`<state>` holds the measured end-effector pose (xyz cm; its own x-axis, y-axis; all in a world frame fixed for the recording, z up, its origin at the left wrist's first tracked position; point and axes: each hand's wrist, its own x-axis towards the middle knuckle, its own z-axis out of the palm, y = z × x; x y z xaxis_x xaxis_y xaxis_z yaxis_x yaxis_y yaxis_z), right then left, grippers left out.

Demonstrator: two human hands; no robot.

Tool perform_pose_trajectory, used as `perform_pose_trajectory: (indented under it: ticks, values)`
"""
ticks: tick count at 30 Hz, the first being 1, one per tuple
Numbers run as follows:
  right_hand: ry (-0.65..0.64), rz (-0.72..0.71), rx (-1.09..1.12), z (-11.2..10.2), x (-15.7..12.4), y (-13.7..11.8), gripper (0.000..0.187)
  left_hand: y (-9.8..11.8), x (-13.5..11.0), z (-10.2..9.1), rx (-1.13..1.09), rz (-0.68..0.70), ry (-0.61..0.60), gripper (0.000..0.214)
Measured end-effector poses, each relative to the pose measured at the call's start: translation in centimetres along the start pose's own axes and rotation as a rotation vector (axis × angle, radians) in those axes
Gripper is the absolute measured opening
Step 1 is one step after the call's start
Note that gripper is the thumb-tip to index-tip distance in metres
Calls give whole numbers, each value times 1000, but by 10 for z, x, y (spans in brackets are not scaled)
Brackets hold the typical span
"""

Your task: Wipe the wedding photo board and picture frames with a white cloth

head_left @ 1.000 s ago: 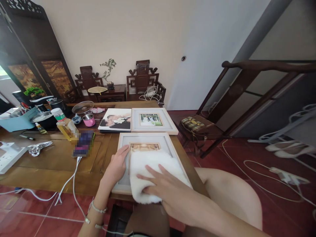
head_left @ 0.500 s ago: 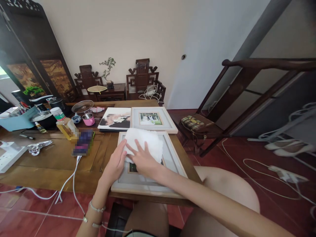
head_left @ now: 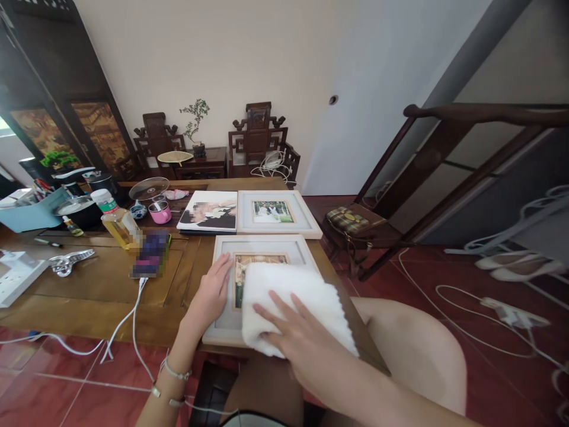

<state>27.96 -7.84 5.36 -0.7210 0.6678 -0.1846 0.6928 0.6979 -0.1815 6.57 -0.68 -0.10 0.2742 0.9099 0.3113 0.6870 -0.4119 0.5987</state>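
A white-framed picture point(head_left: 262, 247) lies flat at the near edge of the wooden table point(head_left: 98, 290). A fluffy white cloth point(head_left: 306, 293) covers its near right part. My right hand point(head_left: 296, 338) lies flat on the cloth, fingers spread and pressing down. My left hand point(head_left: 211, 293) rests on the frame's left border with fingers stretched out, steadying it. A bracelet circles my left wrist.
Beyond lie a second white framed photo point(head_left: 278, 212) and a photo print point(head_left: 210, 212). To the left are a phone point(head_left: 150, 255) on a white cable, an oil bottle point(head_left: 116, 223), a pink cup point(head_left: 159, 212), and a power strip point(head_left: 15, 276). A wooden chair point(head_left: 382, 196) stands at right.
My right hand slid the cloth from the frame's far left part back toward me, onto its near right part. The left hand stayed on the frame's left border.
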Motion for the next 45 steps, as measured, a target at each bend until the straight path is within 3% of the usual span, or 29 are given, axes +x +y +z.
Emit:
perform_pose_trajectory:
  ticks: [5,9,12,15,17,19,23,29,37,41,45]
  values:
    - [15,134,-34,-6,-36,27,65,-2,-2,1,65,30,-53,47]
    - [92,169,-10,-13,-28,56,71,-2,-2,1,79,15,-53,51]
    - [246,228,18,-19,5,78,74,-3,-2,1,75,4,-63,54]
    - [360,79,-16,-30,55,89,69,-4,0,1,64,8,-65,59]
    - [350,-126,-82,-38,89,87,61,-4,1,0,51,9,-63,60]
    - [316,-228,-142,-44,117,81,61,-4,2,-1,41,2,-62,59]
    - [297,-228,-168,-41,142,70,59,-5,4,-1,39,0,-59,59]
    - [278,-82,-176,-33,107,90,56,-8,3,2,37,33,-64,59]
    - [234,120,-209,-45,44,131,64,-7,0,3,69,10,-54,59]
    - [199,175,-241,-45,24,128,67,-8,1,4,71,20,-46,59]
    - [180,145,-218,-37,4,105,64,-8,2,3,79,17,-42,60]
